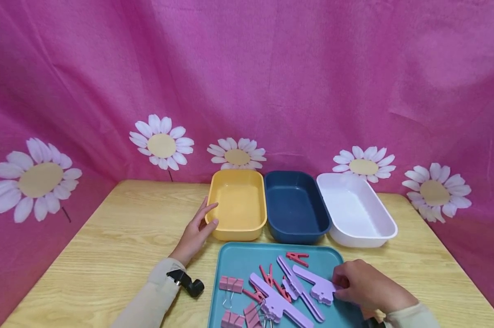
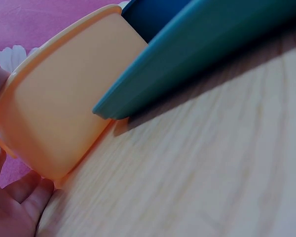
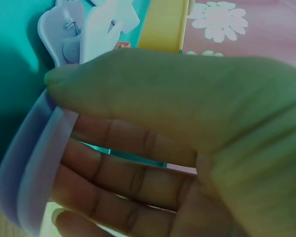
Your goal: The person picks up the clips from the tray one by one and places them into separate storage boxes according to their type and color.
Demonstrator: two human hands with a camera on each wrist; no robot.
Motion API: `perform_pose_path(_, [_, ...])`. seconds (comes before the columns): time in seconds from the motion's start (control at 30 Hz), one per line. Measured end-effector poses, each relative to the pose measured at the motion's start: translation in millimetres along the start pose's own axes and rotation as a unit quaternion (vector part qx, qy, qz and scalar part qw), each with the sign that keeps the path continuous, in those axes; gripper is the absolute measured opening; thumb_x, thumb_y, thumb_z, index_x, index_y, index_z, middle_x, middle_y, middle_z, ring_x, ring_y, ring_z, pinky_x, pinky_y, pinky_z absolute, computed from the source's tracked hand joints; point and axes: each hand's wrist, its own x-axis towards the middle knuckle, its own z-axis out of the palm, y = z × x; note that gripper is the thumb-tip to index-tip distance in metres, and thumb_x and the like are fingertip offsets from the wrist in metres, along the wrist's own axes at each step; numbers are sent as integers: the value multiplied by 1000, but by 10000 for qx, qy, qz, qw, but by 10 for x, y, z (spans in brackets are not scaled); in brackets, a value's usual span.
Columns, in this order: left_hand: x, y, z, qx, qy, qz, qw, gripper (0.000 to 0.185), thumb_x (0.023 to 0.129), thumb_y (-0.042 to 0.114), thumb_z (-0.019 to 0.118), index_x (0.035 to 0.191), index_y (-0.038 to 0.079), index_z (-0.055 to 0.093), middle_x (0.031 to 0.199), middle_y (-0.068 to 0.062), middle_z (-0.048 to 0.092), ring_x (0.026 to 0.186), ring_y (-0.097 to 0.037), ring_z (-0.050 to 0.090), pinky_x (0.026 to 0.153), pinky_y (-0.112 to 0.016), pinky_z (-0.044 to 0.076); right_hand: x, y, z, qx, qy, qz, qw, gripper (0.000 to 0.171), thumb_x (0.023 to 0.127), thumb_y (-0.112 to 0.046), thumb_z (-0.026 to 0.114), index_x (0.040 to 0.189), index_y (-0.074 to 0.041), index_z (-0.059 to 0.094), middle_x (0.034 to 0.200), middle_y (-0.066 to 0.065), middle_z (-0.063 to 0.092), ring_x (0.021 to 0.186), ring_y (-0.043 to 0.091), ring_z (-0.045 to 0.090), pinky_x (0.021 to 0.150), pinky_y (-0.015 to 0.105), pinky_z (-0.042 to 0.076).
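Head: left hand [image 1: 193, 238], fingers spread, at left rim of yellow rectangular plastic bin [image 1: 236, 235], far edge of wood-grain surface [image 1: 107, 246]. Right hand [image 1: 367, 284] pinching lilac plastic clip [image 1: 322, 289], right edge of teal rectangular tray [image 1: 251, 256].
Left wrist: fingers beside bin.
Right wrist: thumb over clip.

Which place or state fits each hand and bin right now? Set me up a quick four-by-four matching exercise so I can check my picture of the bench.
Things:
1. Left hand
2. Blue bin
3. Right hand
4. White bin

Places and states:
A. Rightmost of the three bins in the head view
B. Pinching a purple clip
C. At the rim of the yellow bin
D. In the middle of the row of bins

Right pairs: 1-C, 2-D, 3-B, 4-A
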Motion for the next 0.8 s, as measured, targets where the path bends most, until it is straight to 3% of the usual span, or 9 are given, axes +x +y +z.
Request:
perform_pose_path(0.1, [-1,-6,0,8,8,71,10000,47,99,25,57,144,19,45,162,5,10,147,-20,10,117,-43,19,9,-10,-23,17,-6,189,9998,13,78,-16,80,86,-16,70,71,-3,57,68,17,52,63,30,47])
perform_pose_path(0.2, [-8,-12,-1,3,18,60,10000,47,98,26,57,143,21,46,162,4,10,147,-19,10,117,-42,19,4,4,-42,-8,55,63,10000,14,78,-17,80,88,-16,71,72,-5,58,68,16,51,63,29,48])
perform_pose_path(0.4, [-6,-8,0,16,-6,13,10000,47,99,25,57,144,21,45,162,3,9,147,-19,9,117,-42,19,-37,75,-89,-181,402,-966,9943,11,80,-18,79,84,-16,69,70,-12,54,64,5,47,55,22,44])
perform_pose_path(0.47, [-5,6,3,-5,-8,6,10000,48,99,25,57,145,20,44,162,5,9,147,-18,9,117,-42,19,-44,88,-107,-211,456,-1124,9924,10,80,-18,78,85,-16,69,70,-13,54,63,4,46,54,22,43])
perform_pose_path(0.67, [1,14,6,-66,-12,49,10000,47,98,27,57,144,22,46,161,8,10,147,-16,10,117,-40,20,-45,64,-132,-107,411,-737,9964,13,80,-21,78,90,-16,72,73,-12,57,65,7,49,57,21,46])
perform_pose_path(0.8, [-2,6,8,-94,-23,77,9999,47,98,29,58,143,24,46,161,7,10,147,-17,10,117,-40,20,-55,61,-131,-94,476,-763,9959,14,80,-21,79,92,-16,72,73,-12,57,65,7,50,57,21,46])
